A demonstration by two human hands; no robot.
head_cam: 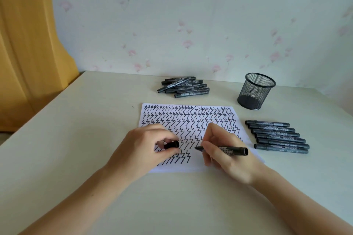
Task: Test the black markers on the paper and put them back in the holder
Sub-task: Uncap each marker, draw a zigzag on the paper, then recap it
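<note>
Surface (76, 158): pale, cream-coloured; I see it run back to a flowered wall (191, 25), with a yellow curtain (28, 44) at 10 o'clock.
Paper (191, 167): white sheet at centre, lying flat, covered in rows of black zigzag marks (183, 118); the last row at its near edge stops partway across.
Left hand (141, 150): over the paper's left part, fingers curled; I see thumb and fingertips pinching a cap.
Cap (172, 144): black, short, its open end pointing toward 3 o'clock, at the marker's tip.
Right hand (225, 154): over the paper's right part, fingers wrapped round a marker in a writing grip.
Marker (227, 150): black, uncapped, lying nearly level, tip toward 9 o'clock and rear end toward 3 o'clock; tip is just right of the cap, apart from it. I cannot tell whether the tip touches the paper.
Holder (256, 91): black mesh cup, upright, at 1 o'clock from the paper; I see no markers in it.
Pile (183, 87): capped black markers heaped loosely at 12 o'clock, beyond the paper's far edge, near the wall.
Row (278, 137): six capped black markers laid side by side at 3 o'clock, just right of the paper, below the holder.
</note>
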